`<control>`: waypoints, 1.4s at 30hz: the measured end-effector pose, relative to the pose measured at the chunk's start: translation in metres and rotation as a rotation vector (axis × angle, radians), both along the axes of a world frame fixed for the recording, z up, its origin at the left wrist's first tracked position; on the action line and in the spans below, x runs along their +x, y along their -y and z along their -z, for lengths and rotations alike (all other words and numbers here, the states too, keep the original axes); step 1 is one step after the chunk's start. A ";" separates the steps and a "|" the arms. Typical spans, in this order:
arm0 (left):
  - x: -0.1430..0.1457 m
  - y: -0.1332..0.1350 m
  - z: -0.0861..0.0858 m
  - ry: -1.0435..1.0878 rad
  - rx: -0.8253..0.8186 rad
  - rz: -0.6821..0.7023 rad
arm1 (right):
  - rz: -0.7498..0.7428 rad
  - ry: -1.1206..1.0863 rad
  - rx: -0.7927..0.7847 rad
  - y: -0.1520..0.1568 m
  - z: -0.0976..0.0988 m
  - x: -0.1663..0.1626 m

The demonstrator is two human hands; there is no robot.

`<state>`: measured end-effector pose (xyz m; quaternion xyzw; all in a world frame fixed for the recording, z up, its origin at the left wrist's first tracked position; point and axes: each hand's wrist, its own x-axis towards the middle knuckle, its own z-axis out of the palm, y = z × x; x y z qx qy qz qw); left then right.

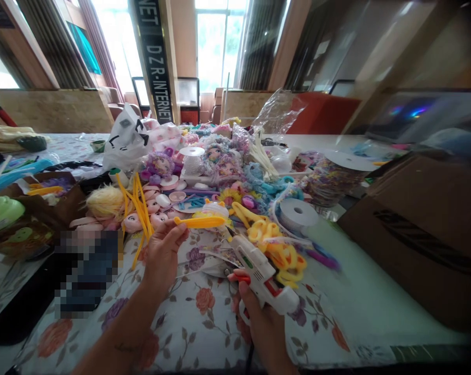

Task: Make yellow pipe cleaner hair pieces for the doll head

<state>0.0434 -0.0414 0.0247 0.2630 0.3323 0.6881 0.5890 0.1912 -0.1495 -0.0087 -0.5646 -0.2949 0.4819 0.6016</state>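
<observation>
Between the thumb and fingers of my left hand [165,252] is one end of a flat yellow strip [204,223], which looks folded and points right. My right hand [264,325] grips a white hot glue gun [257,260] with a red trigger, its nozzle aimed up and left toward the strip's free end. Whether nozzle and strip touch, I cannot tell. Behind the strip lies a small white and yellow piece [214,208]. Loose yellow fuzzy cord [270,239] is heaped beyond the glue gun. More yellow strips [138,203] stand beside my left hand.
Doll heads [161,164], ribbon and trims crowd the table's middle. A white spool [299,213] sits right of them, near a large spool of trim [333,177]. Cardboard boxes flank the work area, the bigger box [419,234] at right. A flowered cloth [204,333] covers the near table.
</observation>
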 end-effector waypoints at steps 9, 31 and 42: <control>-0.006 -0.006 0.005 0.077 -0.108 0.079 | 0.465 0.563 0.074 0.010 -0.018 0.149; -0.009 -0.011 0.007 0.137 -0.131 0.085 | 0.553 1.469 0.075 -0.003 -0.020 0.179; -0.016 -0.021 0.009 0.203 -0.169 -0.106 | -0.680 1.471 0.401 -0.106 -0.022 0.007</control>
